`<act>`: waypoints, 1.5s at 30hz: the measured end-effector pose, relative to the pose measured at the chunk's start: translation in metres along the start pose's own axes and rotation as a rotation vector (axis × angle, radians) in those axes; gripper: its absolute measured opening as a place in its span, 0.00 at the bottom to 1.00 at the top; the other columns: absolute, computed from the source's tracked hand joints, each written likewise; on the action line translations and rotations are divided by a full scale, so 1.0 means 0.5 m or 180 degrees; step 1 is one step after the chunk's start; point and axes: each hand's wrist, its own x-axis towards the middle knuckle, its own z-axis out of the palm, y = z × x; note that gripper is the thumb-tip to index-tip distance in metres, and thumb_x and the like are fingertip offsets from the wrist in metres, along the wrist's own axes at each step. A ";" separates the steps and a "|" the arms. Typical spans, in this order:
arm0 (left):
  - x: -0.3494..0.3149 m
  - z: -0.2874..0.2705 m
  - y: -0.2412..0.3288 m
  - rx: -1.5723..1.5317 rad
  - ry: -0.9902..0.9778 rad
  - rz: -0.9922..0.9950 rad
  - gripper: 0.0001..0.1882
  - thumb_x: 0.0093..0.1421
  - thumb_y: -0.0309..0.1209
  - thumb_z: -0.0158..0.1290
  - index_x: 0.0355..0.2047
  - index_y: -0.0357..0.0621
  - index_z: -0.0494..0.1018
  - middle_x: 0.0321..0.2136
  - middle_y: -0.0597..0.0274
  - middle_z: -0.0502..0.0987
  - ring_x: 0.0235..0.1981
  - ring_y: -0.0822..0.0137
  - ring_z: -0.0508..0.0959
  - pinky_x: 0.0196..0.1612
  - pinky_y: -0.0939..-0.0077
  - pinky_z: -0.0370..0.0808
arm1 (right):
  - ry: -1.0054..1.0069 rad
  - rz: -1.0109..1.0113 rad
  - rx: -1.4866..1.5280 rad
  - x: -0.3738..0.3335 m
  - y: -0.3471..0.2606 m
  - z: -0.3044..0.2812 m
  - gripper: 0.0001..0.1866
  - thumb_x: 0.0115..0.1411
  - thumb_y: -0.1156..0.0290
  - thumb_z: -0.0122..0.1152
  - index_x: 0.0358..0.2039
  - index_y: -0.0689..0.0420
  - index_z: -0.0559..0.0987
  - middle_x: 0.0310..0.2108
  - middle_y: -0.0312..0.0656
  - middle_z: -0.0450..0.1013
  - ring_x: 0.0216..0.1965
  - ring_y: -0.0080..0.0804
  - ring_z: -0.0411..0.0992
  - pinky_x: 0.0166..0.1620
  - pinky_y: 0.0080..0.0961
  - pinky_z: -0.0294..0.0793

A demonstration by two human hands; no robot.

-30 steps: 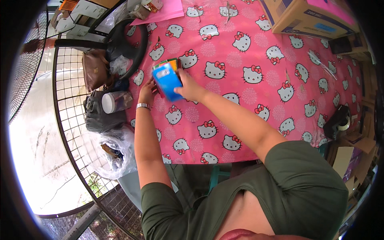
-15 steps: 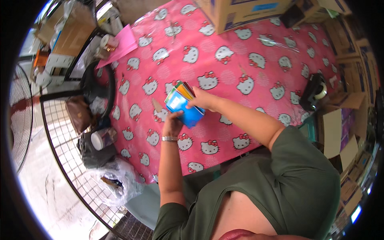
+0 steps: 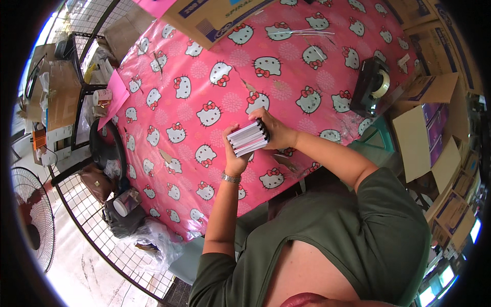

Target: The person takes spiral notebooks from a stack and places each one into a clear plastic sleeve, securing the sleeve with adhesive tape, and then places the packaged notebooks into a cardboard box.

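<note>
Between my two hands is a stack of small spiral notebooks (image 3: 246,139), held above the table. White page edges face up, and black coil bindings run along the stack's right side. My left hand (image 3: 236,153) grips the left end, fingers wrapped round it; a metal watch band is on that wrist. My right hand (image 3: 275,132) is closed on the right end, beside the coils. The covers are mostly hidden from this angle. Beneath lies a pink tablecloth (image 3: 204,130) printed with white cat faces.
A large cardboard box (image 3: 209,23) stands at the table's far edge. To the right are a black tape dispenser (image 3: 369,87) and an open carton (image 3: 417,135) with purple packs. At the left are a pink sheet (image 3: 116,94), a brown bag (image 3: 96,183), a plastic bag (image 3: 153,245) and a fan (image 3: 33,220).
The stack has been turned from its blue cover side to show page edges and coils. My hands have shifted to its two ends. The whole view has swung to the right.
</note>
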 end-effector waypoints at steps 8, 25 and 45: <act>0.025 0.043 0.003 0.0313 0.0158 -0.0275 0.37 0.43 0.22 0.64 0.53 0.42 0.58 0.50 0.56 0.65 0.52 0.63 0.68 0.56 0.70 0.66 | -0.0042 -0.0225 -0.0066 -0.016 0.080 -0.009 0.39 0.39 0.67 0.73 0.48 0.55 0.58 0.46 0.49 0.61 0.52 0.48 0.62 0.57 0.39 0.63; 0.117 0.020 0.120 0.1247 -0.1473 -0.0921 0.48 0.39 0.34 0.69 0.60 0.45 0.57 0.58 0.50 0.62 0.62 0.56 0.60 0.65 0.61 0.55 | 0.0090 0.0219 -0.2175 -0.019 -0.094 -0.108 0.33 0.49 0.45 0.63 0.43 0.60 0.69 0.40 0.45 0.68 0.47 0.42 0.65 0.53 0.37 0.62; -0.041 0.266 0.075 0.3018 -0.1732 0.0834 0.15 0.54 0.28 0.46 0.43 0.38 0.68 0.50 0.50 0.71 0.54 0.51 0.67 0.57 0.58 0.62 | 0.2139 0.3080 0.0722 -0.368 -0.214 -0.381 0.33 0.57 0.41 0.56 0.43 0.63 0.71 0.34 0.41 0.71 0.34 0.26 0.67 0.43 0.26 0.68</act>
